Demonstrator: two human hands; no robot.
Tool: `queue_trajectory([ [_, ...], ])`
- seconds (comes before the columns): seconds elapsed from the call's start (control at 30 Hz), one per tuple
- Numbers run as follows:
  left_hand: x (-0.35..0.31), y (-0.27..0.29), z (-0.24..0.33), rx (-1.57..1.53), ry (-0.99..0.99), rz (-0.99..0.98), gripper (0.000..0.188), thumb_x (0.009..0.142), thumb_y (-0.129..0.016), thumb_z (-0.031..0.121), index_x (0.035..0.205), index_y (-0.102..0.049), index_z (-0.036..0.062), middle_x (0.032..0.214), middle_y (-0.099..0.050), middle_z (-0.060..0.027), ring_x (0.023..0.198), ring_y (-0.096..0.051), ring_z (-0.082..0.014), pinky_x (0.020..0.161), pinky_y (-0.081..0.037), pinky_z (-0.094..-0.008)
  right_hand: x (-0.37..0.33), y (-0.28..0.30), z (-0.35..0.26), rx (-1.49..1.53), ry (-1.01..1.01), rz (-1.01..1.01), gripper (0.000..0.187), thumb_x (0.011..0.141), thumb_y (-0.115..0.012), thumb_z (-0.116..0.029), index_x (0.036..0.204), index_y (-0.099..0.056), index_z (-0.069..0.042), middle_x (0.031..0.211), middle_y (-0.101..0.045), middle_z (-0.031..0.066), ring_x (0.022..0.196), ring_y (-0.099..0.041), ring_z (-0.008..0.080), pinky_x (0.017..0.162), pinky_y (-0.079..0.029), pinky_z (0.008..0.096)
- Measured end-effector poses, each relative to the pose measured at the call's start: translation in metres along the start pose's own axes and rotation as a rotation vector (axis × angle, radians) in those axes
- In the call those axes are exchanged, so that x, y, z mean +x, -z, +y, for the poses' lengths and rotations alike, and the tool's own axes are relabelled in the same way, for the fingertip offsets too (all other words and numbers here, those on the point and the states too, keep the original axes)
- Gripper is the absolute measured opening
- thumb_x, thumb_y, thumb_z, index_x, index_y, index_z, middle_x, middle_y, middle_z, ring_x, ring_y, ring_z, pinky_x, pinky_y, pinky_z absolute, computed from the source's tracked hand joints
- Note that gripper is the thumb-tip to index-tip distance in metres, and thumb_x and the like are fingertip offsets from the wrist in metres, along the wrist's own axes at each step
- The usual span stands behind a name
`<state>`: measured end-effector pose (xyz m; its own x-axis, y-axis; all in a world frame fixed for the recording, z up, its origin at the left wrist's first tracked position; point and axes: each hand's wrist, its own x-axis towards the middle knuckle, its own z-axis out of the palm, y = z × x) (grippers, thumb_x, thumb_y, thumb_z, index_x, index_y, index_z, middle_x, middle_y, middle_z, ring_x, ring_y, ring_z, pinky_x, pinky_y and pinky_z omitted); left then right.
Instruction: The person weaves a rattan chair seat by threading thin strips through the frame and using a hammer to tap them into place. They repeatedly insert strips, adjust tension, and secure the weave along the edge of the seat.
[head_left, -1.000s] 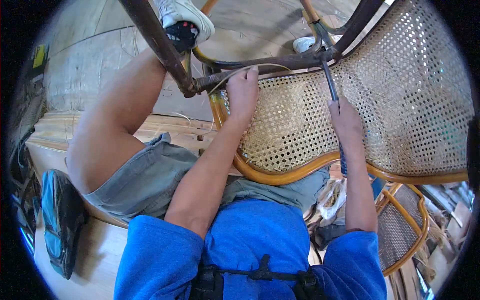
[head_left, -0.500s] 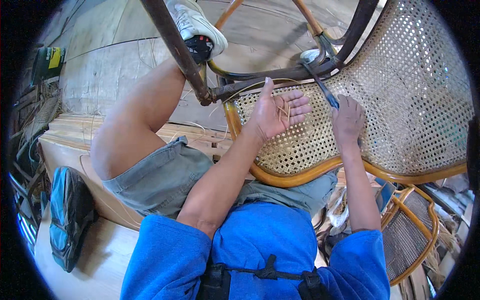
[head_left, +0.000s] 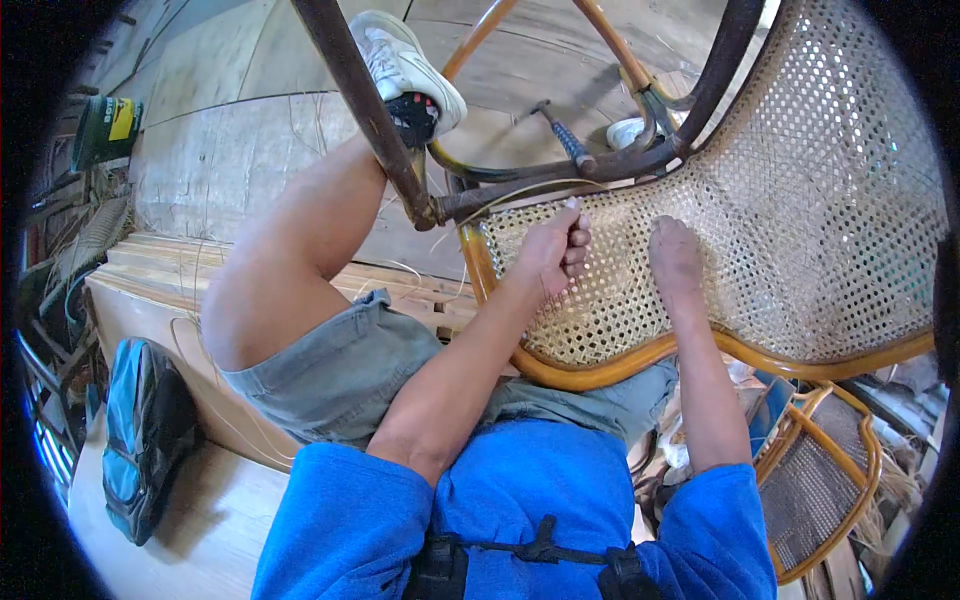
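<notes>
Over cane panel [head_left: 790, 210]: left hand [head_left: 552, 252] curled, right hand [head_left: 677, 262] knuckles-up; tightness, contents of either grip unclear.

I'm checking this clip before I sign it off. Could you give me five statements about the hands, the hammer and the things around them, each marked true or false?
1. The right hand grips the hammer. False: they are apart.
2. The left hand has its fingers curled. True.
3. Both hands are over the woven panel. True.
4. The shirt is red. False: it is blue.
5. The backpack is on the person's left. True.
</notes>
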<state>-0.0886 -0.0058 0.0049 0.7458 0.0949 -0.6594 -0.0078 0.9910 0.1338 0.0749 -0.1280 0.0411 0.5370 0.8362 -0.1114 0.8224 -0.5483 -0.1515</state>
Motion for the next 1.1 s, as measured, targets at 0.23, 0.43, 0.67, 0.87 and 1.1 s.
queue_trajectory([
  [0.23,-0.010,-0.015,0.017,0.180,-0.103,0.186,0.034,0.091,-0.050,0.043,0.073,-0.050,0.0147,0.050,-0.033,0.0084,0.037,-0.025,-0.0045,0.034,-0.018,-0.0221,0.070,0.005,-0.054,0.351,0.031,0.283,0.024,0.083,-0.057,-0.020,0.097,-0.061,-0.001,0.094,-0.062,0.0198,0.086,-0.058,0.0383,0.077,-0.046,0.0451],
  [0.43,-0.010,-0.013,0.007,0.346,-0.087,0.195,0.037,0.091,-0.048,0.045,0.074,-0.053,0.0125,0.050,-0.035,0.0066,0.037,-0.026,-0.0069,0.035,-0.020,-0.0242,0.179,-0.065,-0.086,0.202,-0.161,-0.555,0.039,0.078,-0.060,-0.027,0.107,-0.058,-0.001,0.093,-0.063,0.0222,0.093,-0.061,0.0380,0.081,-0.047,0.0441],
  [0.67,-0.010,-0.007,0.028,0.215,-0.257,0.461,0.040,0.093,-0.045,0.045,0.072,-0.052,0.0120,0.047,-0.032,0.0070,0.037,-0.028,-0.0065,0.035,-0.023,-0.0239,0.179,-0.067,-0.052,0.345,-0.019,-0.390,0.050,0.072,-0.058,-0.018,0.118,-0.051,0.001,0.099,-0.061,0.0252,0.090,-0.060,0.0401,0.079,-0.047,0.0429],
  [0.87,-0.017,-0.007,0.053,0.027,-0.394,0.318,0.036,0.094,-0.047,0.041,0.073,-0.050,0.0115,0.048,-0.032,0.0057,0.035,-0.027,-0.0064,0.033,-0.020,-0.0237,-0.021,0.096,-0.011,0.601,-0.101,0.017,0.057,0.076,-0.061,-0.017,0.128,-0.043,-0.005,0.101,-0.058,0.0167,0.089,-0.059,0.0246,0.082,-0.045,0.0345],
  [1.1,-0.026,-0.024,0.029,0.138,-0.277,0.111,0.032,0.093,-0.049,0.039,0.077,-0.049,0.0119,0.053,-0.035,0.0061,0.039,-0.029,-0.0055,0.036,-0.024,-0.0212,-0.291,0.097,0.011,0.479,-0.799,-0.132,0.027,0.076,-0.068,-0.023,0.092,-0.058,-0.003,0.067,-0.057,0.0098,0.061,-0.055,0.0181,0.060,-0.046,0.0324],
])
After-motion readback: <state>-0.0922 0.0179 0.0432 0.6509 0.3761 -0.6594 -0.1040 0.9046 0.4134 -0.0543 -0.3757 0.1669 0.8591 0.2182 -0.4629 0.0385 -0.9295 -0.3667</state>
